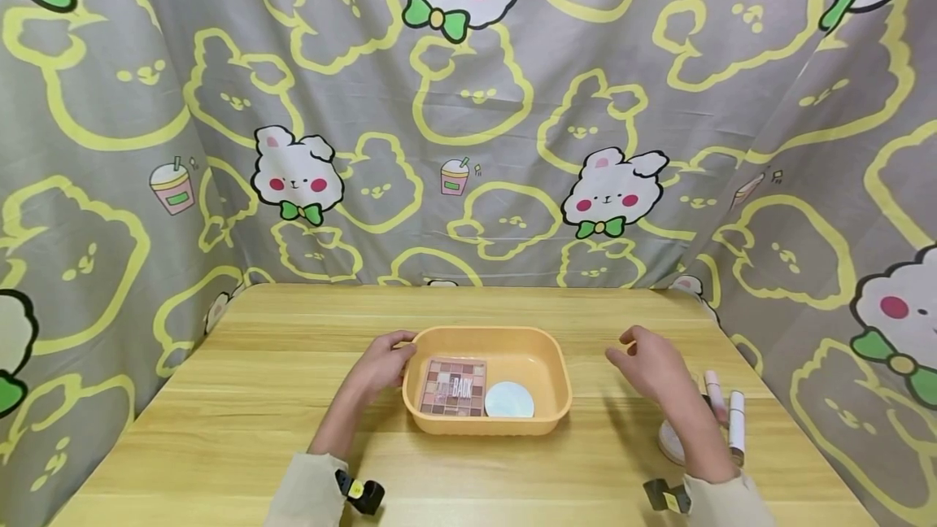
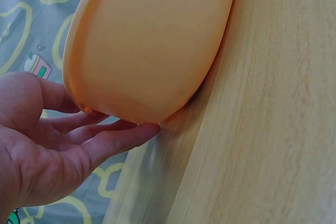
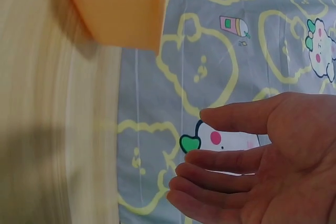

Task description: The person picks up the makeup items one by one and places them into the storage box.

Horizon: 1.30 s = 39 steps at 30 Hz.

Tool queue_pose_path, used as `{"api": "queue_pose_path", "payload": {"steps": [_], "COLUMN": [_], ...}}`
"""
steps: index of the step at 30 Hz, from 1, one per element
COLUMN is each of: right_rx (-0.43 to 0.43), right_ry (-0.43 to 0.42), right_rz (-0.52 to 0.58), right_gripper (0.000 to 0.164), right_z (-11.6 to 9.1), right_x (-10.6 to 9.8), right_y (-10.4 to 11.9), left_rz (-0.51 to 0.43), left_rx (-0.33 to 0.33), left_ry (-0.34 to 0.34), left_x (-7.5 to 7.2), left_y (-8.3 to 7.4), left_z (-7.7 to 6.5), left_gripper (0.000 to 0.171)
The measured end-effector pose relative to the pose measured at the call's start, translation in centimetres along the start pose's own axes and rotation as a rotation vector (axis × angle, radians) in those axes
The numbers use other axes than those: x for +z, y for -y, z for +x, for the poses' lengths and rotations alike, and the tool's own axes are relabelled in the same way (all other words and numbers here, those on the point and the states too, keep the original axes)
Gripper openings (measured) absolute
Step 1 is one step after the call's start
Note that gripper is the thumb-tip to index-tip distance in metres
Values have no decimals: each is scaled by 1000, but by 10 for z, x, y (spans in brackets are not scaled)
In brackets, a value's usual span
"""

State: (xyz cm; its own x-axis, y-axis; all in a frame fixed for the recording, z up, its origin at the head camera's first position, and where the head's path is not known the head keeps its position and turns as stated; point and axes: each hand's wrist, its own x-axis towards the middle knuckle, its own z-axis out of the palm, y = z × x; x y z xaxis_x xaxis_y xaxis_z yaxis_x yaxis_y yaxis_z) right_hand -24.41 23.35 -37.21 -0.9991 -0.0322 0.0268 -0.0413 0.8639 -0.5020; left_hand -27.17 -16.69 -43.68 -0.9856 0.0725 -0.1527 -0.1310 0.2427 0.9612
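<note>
An orange plastic basket (image 1: 486, 427) stands on the wooden table. Inside it lie an eyeshadow palette (image 1: 452, 387) marked "BACK" and a pale round disc (image 1: 509, 400). My left hand (image 1: 382, 362) is at the basket's left end; in the left wrist view the fingers (image 2: 123, 139) reach against its outer wall, below the rim. To the right of the basket, my right hand (image 1: 650, 360) hovers apart from it. Nothing is between its loosely bent fingers (image 3: 220, 158).
Beside my right forearm are several cosmetics: a white tube (image 1: 736, 421), a pink tube (image 1: 713, 389) and a round compact (image 1: 669, 442), partly hidden by the arm. A patterned grey curtain (image 1: 505, 161) hangs around the table (image 1: 278, 364).
</note>
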Motion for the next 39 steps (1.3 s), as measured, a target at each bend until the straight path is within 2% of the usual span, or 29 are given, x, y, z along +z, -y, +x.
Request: {"api": "queue_pose_path", "payload": {"steps": [7, 15, 25, 35, 39], "right_rx": [0, -38, -25, -25, -15], "right_ry": [18, 36, 84, 97, 110], "right_rz": [-29, -53, -100, -133, -159], "right_gripper": [48, 45, 48, 48, 52], "right_z": [-1, -3, -8, -9, -12], "right_x": [-4, -3, -3, -5, -5], "right_y": [-13, -23, -42, -43, -43], "left_rz": [3, 9, 2, 5, -3], "left_rx": [0, -1, -1, -8, -6], "left_ry": [-2, -3, 3, -1, 2], "left_x": [-1, -1, 1, -1, -1], "left_y": [1, 1, -1, 0, 0], "left_z": [0, 1, 2, 2, 2], "left_gripper": [35, 34, 34, 34, 34]}}
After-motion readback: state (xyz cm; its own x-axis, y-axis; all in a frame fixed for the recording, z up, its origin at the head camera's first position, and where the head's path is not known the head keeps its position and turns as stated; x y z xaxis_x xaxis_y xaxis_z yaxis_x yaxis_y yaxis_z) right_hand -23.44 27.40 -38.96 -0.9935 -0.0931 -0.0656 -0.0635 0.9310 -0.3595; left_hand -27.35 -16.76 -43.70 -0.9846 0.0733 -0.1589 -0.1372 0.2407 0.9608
